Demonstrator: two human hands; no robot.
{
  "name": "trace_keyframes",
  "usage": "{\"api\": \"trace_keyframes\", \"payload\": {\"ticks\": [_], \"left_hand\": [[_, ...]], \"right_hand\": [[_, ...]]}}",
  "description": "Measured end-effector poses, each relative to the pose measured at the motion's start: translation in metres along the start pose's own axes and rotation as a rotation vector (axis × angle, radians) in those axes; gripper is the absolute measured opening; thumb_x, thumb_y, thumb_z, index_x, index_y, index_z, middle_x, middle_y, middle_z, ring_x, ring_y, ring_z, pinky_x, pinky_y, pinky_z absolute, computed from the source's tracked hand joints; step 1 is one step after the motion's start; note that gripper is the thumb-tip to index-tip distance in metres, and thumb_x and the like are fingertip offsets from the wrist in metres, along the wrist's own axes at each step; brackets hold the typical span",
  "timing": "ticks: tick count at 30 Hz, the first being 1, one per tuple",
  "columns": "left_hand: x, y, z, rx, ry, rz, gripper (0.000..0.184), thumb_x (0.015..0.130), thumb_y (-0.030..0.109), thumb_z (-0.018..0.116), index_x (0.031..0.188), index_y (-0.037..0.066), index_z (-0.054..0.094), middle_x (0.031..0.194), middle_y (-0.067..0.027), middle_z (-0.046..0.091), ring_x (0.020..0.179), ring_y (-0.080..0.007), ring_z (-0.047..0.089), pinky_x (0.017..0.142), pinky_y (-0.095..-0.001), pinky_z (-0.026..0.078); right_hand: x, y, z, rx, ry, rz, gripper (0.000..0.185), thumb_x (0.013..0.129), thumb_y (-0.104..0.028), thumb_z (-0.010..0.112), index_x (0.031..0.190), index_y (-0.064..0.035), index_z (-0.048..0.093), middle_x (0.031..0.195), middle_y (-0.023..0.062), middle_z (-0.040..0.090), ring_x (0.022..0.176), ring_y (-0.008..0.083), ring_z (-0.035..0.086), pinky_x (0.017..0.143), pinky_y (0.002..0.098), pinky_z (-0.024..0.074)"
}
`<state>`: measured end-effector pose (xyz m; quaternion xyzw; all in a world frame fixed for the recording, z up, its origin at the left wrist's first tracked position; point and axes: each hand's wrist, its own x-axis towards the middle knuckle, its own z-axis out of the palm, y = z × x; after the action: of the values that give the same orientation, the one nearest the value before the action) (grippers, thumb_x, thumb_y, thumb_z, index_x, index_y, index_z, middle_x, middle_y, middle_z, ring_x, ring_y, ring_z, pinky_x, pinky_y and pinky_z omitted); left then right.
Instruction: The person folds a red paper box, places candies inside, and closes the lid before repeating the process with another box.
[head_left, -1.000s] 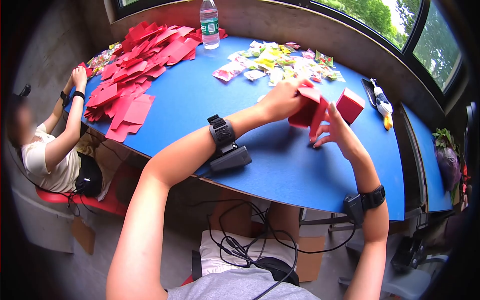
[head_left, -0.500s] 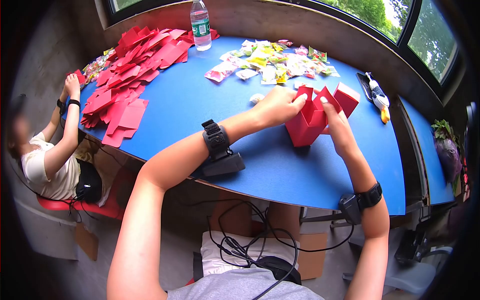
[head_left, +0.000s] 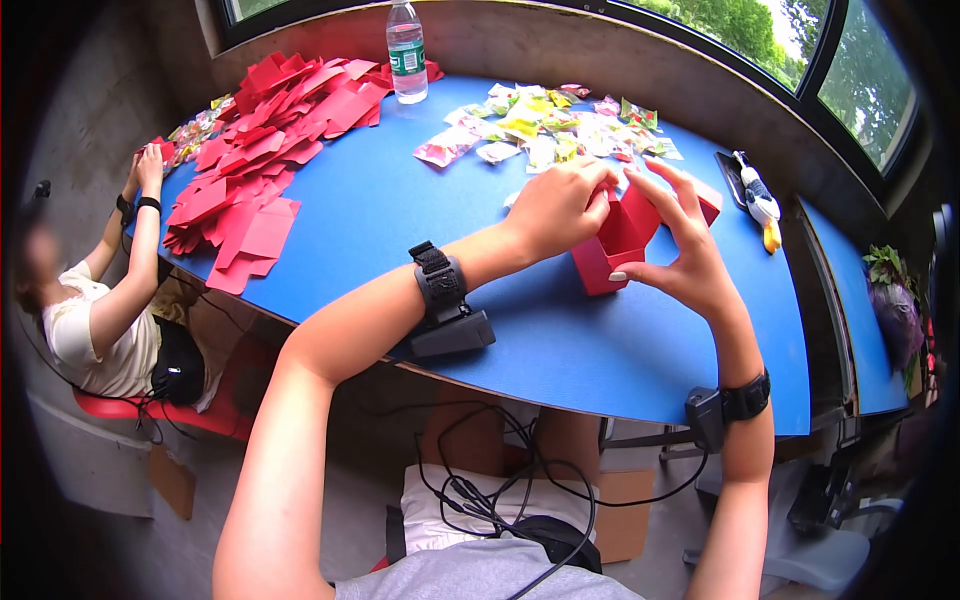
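Observation:
A red paper box (head_left: 598,268) stands on the blue table in front of me, its top open and flaps raised. My left hand (head_left: 565,208) is closed at the box's upper left side, its fingertips bent around the rim and flap. On the other side, my right hand (head_left: 692,262) spans the opening, with the thumb against the near rim and the fingers at the far flap. Behind my right fingers, part of a second red box (head_left: 709,202) shows. The hands hide part of the first box's flaps.
Wrapped candies (head_left: 540,125) lie spread beyond my hands. Flat red box blanks (head_left: 250,160) are piled at left, near a water bottle (head_left: 407,58). A bird-shaped item (head_left: 760,205) lies at the right edge. A co-worker (head_left: 100,310) sits at left, handling something red.
My right thumb has moved off the flap, down to the box's near rim, and those fingers have spread upward. My left fingers have shifted slightly up along the rim. The box's opening shows wider.

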<state>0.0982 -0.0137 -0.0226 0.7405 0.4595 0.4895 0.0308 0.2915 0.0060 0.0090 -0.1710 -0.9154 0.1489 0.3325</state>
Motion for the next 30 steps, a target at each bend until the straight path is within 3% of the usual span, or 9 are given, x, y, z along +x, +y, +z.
{"api": "trace_keyframes", "payload": {"ticks": [6,8,12,13,17,22,24,27,30], "left_hand": [[-0.001,0.001,-0.005,0.083,-0.226,-0.038,0.025,0.081,0.020,0.049,0.084,-0.001,0.062,0.080,-0.0193,0.064,0.075,-0.0336,0.062,0.069,-0.0416,0.049],[-0.001,-0.001,-0.003,0.110,-0.279,-0.022,0.025,0.083,0.019,0.049,0.089,-0.001,0.062,0.082,-0.0195,0.064,0.077,-0.0322,0.063,0.070,-0.0397,0.048],[-0.001,0.001,-0.003,0.057,-0.277,-0.056,0.024,0.084,0.019,0.048,0.082,-0.002,0.060,0.078,-0.0205,0.063,0.073,-0.0338,0.062,0.067,-0.0411,0.047],[-0.001,0.000,-0.003,0.039,-0.279,-0.053,0.025,0.084,0.019,0.047,0.079,-0.003,0.059,0.078,-0.0212,0.062,0.073,-0.0337,0.062,0.066,-0.0415,0.047],[0.002,0.006,-0.009,0.069,-0.323,-0.097,0.027,0.085,0.019,0.047,0.078,-0.003,0.060,0.076,-0.0209,0.062,0.071,-0.0338,0.061,0.066,-0.0414,0.047],[0.001,0.009,-0.013,0.140,-0.322,-0.095,0.031,0.085,0.023,0.049,0.078,-0.003,0.063,0.075,-0.0210,0.063,0.070,-0.0339,0.062,0.066,-0.0413,0.047],[0.001,0.009,-0.013,0.148,-0.329,-0.097,0.031,0.085,0.023,0.048,0.079,-0.003,0.064,0.076,-0.0213,0.063,0.070,-0.0341,0.062,0.067,-0.0413,0.047],[0.002,0.010,-0.015,0.141,-0.357,-0.114,0.032,0.086,0.024,0.048,0.080,-0.003,0.064,0.076,-0.0219,0.063,0.070,-0.0335,0.062,0.067,-0.0408,0.048],[0.003,0.009,-0.015,0.058,-0.378,-0.159,0.034,0.086,0.025,0.045,0.080,-0.002,0.065,0.077,-0.0225,0.063,0.071,-0.0326,0.063,0.068,-0.0405,0.049]], "right_hand": [[-0.001,-0.011,-0.005,-0.272,0.136,-0.073,0.081,0.054,-0.032,0.084,0.127,-0.0229,0.052,0.139,0.0139,0.029,0.129,0.0351,0.031,0.104,0.0499,0.0319],[-0.001,-0.012,-0.008,-0.606,0.087,-0.265,0.074,0.056,-0.038,0.080,0.125,-0.0251,0.054,0.142,0.0106,0.029,0.132,0.0318,0.029,0.107,0.0490,0.0275],[-0.002,-0.014,-0.007,-0.664,-0.027,-0.244,0.062,0.061,-0.041,0.077,0.114,-0.0137,0.062,0.132,0.0082,0.048,0.131,0.0243,0.035,0.107,0.0482,0.0258],[0.000,-0.013,-0.006,-0.607,0.009,-0.241,0.061,0.063,-0.044,0.076,0.109,-0.0043,0.063,0.124,0.0099,0.055,0.128,0.0251,0.039,0.107,0.0483,0.0253],[-0.001,-0.006,-0.006,-0.662,-0.008,-0.137,0.064,0.068,-0.047,0.072,0.110,0.0003,0.061,0.122,0.0139,0.055,0.127,0.0276,0.040,0.107,0.0491,0.0241],[-0.005,-0.002,0.005,-0.359,-0.169,0.098,0.072,0.072,-0.051,0.067,0.117,0.0038,0.053,0.108,0.0209,0.060,0.116,0.0337,0.049,0.105,0.0476,0.0263],[-0.001,-0.008,0.006,-0.215,-0.247,0.178,0.071,0.073,-0.047,0.069,0.119,0.0029,0.049,0.104,0.0207,0.061,0.106,0.0331,0.056,0.099,0.0434,0.0355],[0.000,-0.011,0.011,0.177,-0.289,0.362,0.067,0.071,-0.032,0.075,0.122,-0.0003,0.044,0.102,0.0167,0.061,0.098,0.0231,0.060,0.084,0.0325,0.0481],[-0.006,0.005,0.021,0.376,-0.232,0.326,0.073,0.067,-0.025,0.078,0.126,-0.0023,0.040,0.107,0.0140,0.059,0.100,0.0212,0.058,0.086,0.0328,0.0472]]}}
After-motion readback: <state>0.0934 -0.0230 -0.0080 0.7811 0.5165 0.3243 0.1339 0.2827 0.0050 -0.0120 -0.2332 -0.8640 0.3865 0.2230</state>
